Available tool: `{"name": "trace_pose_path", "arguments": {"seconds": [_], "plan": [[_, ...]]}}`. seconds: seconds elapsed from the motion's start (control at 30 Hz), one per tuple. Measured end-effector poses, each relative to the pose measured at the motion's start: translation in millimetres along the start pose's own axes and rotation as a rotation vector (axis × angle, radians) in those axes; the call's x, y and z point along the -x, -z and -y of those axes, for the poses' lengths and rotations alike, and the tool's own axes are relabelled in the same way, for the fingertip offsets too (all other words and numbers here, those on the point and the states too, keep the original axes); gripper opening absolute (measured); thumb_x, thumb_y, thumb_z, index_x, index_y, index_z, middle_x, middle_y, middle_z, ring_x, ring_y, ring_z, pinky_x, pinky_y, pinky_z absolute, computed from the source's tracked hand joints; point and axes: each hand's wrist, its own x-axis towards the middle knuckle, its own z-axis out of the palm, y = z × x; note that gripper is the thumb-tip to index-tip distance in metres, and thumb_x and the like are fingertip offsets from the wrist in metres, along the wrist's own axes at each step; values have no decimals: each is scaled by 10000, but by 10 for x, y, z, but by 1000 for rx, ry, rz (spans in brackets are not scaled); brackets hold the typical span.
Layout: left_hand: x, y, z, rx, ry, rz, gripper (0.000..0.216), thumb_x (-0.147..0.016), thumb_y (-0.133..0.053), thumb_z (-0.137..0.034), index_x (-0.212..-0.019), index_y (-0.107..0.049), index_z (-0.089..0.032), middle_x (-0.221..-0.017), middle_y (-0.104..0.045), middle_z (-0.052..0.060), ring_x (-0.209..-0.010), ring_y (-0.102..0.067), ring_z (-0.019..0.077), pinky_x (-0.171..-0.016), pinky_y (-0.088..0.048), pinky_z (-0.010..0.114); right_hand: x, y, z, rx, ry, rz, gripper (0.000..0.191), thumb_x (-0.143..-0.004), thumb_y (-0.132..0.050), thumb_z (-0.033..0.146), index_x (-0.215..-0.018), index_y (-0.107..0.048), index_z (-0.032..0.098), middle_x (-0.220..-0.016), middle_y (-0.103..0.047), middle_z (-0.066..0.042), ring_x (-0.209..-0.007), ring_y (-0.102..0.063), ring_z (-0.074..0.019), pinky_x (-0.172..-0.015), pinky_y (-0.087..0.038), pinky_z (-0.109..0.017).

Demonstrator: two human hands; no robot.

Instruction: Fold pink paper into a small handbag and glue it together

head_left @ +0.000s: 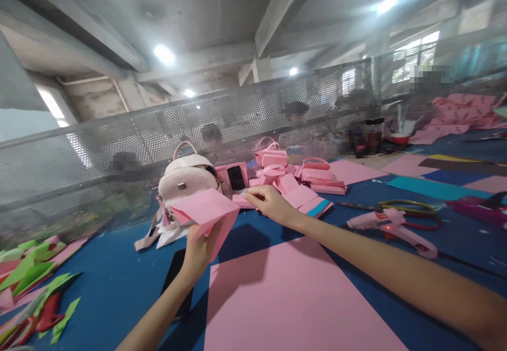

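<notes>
My left hand (200, 248) is closed on a folded pink paper piece (206, 211), held up over the blue table (111, 282). My right hand (269, 202) reaches forward to a heap of pink paper bags (295, 179). Its fingers are pinched on the edge of a flat pink strip (242, 201) lying at the foot of the heap. A large pink sheet (289, 298) lies flat under both arms. A dark phone (176, 280) rests on the table beneath my left wrist.
A pale pink backpack (186, 177) stands behind the folded piece, a phone in a pink case (236, 178) beside it. A pink glue gun (390, 224) and scissors (407, 207) lie at right. Green and red paper scraps (31, 287) sit at left. Perforated metal screen (119, 150) borders the table; people sit behind it.
</notes>
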Motion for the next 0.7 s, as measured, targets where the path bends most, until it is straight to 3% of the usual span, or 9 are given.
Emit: {"name": "trace_pose_path", "arguments": {"seconds": [0.17,0.37,0.5,0.7], "plan": [[-1,10,20,-8,-2,-8,287,-903,-555,-350,-894,-770,-161,-801,-773,58,-774,-712,252,-727,-546,316,-29,12,-43,-58,-44,50,181,-802,-639,320,-710,-585,174,-639,-580,33,-581,-526,-112,-552,-389,-222],[-6,26,-2,-23,4,-25,297,-895,-563,-359,-909,-766,-143,-746,-760,57,-716,-703,246,-692,-540,309,-32,26,-128,-170,-127,184,137,-705,-699,281,-747,-686,151,-704,-705,-23,-605,-673,-154,-616,-521,-262],[-8,21,-28,-27,0,-22,292,-890,-570,-355,-873,-769,-142,-645,-726,39,-659,-689,238,-643,-533,294,-32,21,-173,-188,-149,234,106,-730,-667,245,-772,-702,154,-722,-730,-29,-611,-711,-162,-551,-497,-222],[-5,29,-24,-32,-10,-17,299,-895,-558,-345,-817,-770,-148,-504,-642,5,-543,-634,216,-567,-509,281,-27,18,-202,-169,-169,186,109,-710,-727,249,-699,-717,141,-633,-719,-30,-577,-704,-157,-461,-422,-183]]}}
